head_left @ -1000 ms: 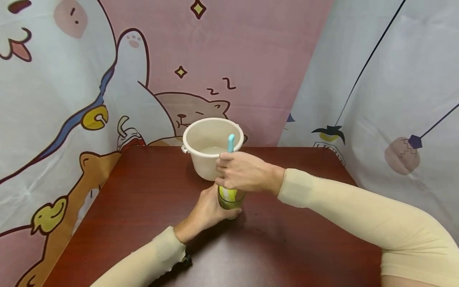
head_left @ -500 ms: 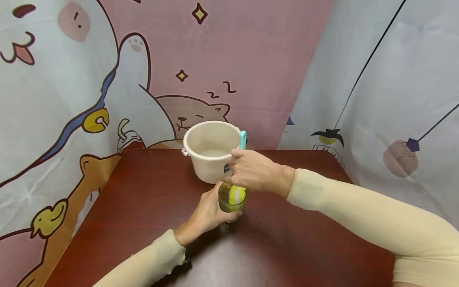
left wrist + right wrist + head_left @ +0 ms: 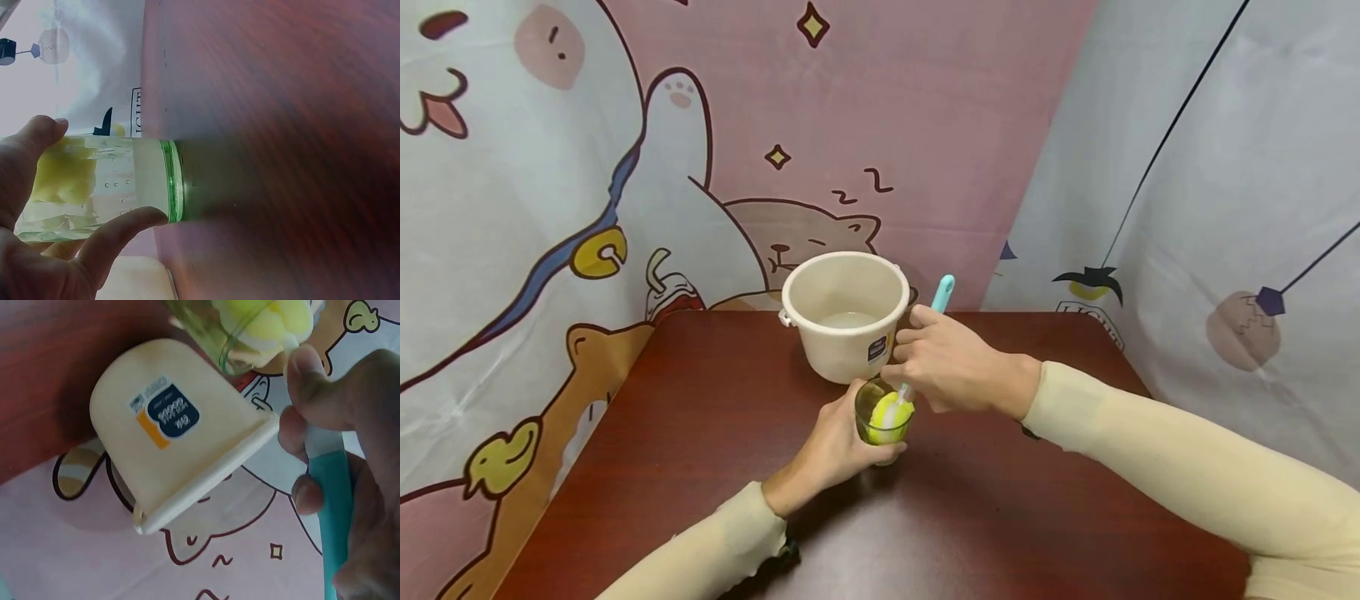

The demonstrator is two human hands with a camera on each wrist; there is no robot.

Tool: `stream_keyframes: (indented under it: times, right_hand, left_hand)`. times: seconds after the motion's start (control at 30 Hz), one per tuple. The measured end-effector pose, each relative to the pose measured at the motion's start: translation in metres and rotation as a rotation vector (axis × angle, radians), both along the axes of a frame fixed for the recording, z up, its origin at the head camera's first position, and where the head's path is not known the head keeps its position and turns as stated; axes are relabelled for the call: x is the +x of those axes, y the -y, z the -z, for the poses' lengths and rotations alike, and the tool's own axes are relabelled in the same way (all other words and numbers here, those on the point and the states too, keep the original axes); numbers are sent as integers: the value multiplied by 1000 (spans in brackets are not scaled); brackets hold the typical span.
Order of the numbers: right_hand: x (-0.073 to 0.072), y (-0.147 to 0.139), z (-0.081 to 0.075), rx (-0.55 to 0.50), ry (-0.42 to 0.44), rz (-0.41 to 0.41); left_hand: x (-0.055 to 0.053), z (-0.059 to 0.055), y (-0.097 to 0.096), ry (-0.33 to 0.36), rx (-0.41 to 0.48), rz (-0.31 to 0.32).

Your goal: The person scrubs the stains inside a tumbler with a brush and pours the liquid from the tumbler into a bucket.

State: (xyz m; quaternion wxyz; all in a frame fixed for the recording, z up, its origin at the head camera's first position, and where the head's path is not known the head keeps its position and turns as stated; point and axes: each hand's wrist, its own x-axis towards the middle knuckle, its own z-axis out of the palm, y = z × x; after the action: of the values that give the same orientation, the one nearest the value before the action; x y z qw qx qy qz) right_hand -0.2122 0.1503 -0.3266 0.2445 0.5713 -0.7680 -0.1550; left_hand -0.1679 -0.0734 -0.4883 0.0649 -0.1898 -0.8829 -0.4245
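My left hand (image 3: 827, 446) grips a greenish clear drinking glass (image 3: 150, 175), fingers and thumb wrapped round its side. The glass's base is close over the tabletop, and water drops show on its wall. Inside the glass is the yellow-and-white sponge head (image 3: 889, 418) of a cup brush, near the rim in the head view. My right hand (image 3: 955, 362) holds the brush by its teal handle (image 3: 334, 506), thumb toward the sponge end. The handle leans up and to the right, its tip standing out above the fist.
Just behind the hands stands a cream bucket (image 3: 835, 354) with a dark label and a little liquid at its bottom. The dark red wooden table (image 3: 700, 417) meets printed cartoon cloth (image 3: 940, 125) at the back and sides.
My right hand has moved right, and the brush handle has gone from near upright to tilted rightward. More of the sponge head shows at the glass's mouth. My left hand stays nearly still.
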Motion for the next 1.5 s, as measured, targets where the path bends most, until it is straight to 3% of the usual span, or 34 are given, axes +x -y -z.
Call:
stream_keyframes:
  times: [0.3,0.63,0.77,0.93,1.27,1.5]
  right_hand:
    - [8,11,16,-98,-130,-16]
    - [6,30,13,51,-341,-66]
    - [5,33,7,128,-365,-54]
    - [2,31,-1,195,-348,-18]
    - [-4,20,-12,204,-230,15]
    - [-11,6,-21,172,17,77]
  left_hand:
    - [1,2,-1,6,-26,-6]
    - [-1,4,2,-44,-17,29]
    - [-3,2,2,-30,-24,25]
    - [-3,1,2,3,-40,16]
    - [-5,1,0,10,-60,2]
    - [-4,1,0,12,-44,-22]
